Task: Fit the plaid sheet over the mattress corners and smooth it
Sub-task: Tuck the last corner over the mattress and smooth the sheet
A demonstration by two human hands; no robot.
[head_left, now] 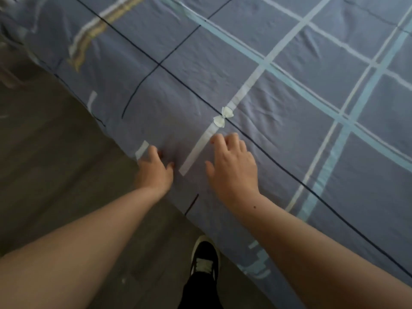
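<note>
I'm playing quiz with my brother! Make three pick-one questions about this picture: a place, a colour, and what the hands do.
1. Where is the white bow? A) on the floor B) on the plaid sheet, just beyond the right hand C) on a chair
2. The shoe is mostly: A) red B) black C) yellow
3. Both hands are: A) touching the sheet B) holding a pillow C) in the air
Answers: 1 B, it lies past the fingertips; 2 B, black upper, pale tongue; 3 A, left hand and right hand rest on fabric.
</note>
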